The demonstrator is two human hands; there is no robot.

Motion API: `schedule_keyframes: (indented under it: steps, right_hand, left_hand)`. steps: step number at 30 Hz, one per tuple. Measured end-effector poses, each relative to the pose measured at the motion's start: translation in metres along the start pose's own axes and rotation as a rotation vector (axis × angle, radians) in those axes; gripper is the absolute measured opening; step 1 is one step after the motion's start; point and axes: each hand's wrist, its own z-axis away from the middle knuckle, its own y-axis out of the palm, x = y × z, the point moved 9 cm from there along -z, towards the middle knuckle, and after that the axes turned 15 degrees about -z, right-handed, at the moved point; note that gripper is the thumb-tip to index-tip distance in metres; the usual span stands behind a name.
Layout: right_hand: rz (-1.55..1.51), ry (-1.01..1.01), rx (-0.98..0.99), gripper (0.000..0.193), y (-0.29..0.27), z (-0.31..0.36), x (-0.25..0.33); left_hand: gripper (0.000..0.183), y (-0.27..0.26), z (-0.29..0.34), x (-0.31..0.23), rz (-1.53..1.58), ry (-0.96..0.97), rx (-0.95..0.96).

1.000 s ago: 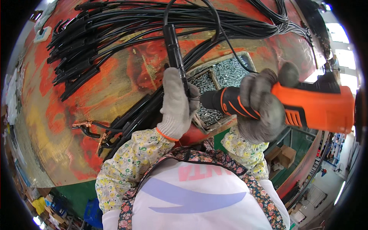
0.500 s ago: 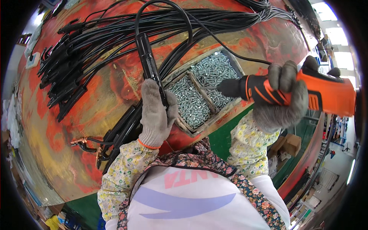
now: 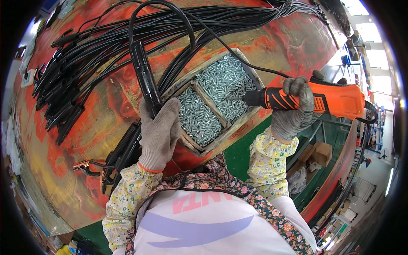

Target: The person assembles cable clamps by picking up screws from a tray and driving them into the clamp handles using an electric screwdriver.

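The left hand is closed round one black handle, the right hand round a screwdriver, while copper fittings lie uncovered.

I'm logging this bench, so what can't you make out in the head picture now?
Head view: lower end of the black handle, hidden by the left hand.
Head view: part of the orange driver, covered by the right hand.
Head view: whether the thin bit touches the screws; its tip is too small.
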Motion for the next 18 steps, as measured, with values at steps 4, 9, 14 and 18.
schedule_keyframes:
  steps: [4, 9, 14, 18]
  right_hand:
    - [0.04, -0.05, -0.007, 0.048, 0.003, 0.002, 0.001]
    - [0.161, 0.001, -0.034, 0.053, -0.002, 0.004, -0.008]
    - [0.132, -0.067, -0.017, 0.044, -0.001, 0.002, 0.005]
    - [-0.093, -0.059, -0.079, 0.048, -0.013, -0.009, 0.017]
  left_hand:
    - [0.021, 0.0, 0.003, -0.002, 0.017, -0.004, -0.05]
    - [0.026, 0.001, 0.001, -0.002, -0.009, -0.006, -0.01]
    - [0.032, 0.002, 0.001, -0.002, 0.015, -0.015, -0.013]
    - [0.043, 0.002, 0.001, -0.002, 0.042, -0.037, -0.024]
